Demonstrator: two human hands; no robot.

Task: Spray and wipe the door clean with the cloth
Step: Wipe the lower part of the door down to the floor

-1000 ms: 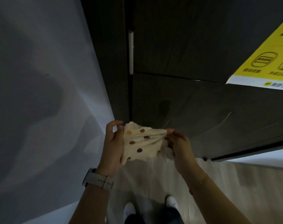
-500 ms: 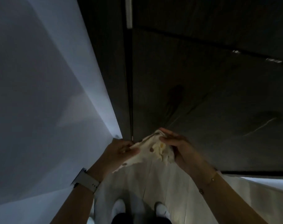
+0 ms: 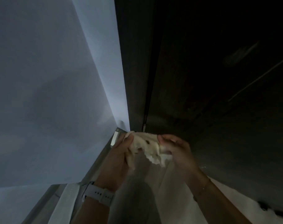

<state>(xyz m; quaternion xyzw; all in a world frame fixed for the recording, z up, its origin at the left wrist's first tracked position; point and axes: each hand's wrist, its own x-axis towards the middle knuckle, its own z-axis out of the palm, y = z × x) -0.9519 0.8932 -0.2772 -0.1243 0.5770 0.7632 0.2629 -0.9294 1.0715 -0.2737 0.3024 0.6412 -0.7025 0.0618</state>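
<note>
From the head view, both hands hold the cloth [image 3: 149, 147] bunched between them, low down near the foot of the dark door [image 3: 218, 94]. The left hand [image 3: 119, 157] has its fingers curled round the cloth's left end; the right hand [image 3: 176, 151] pinches the right end. A pale watch [image 3: 98, 195] sits on the left wrist, and a grey wall [image 3: 48, 94] rises at left.

Crumpled cream dotted cloth [image 3: 149, 147] low, just before dark door [image 3: 218, 94].
</note>
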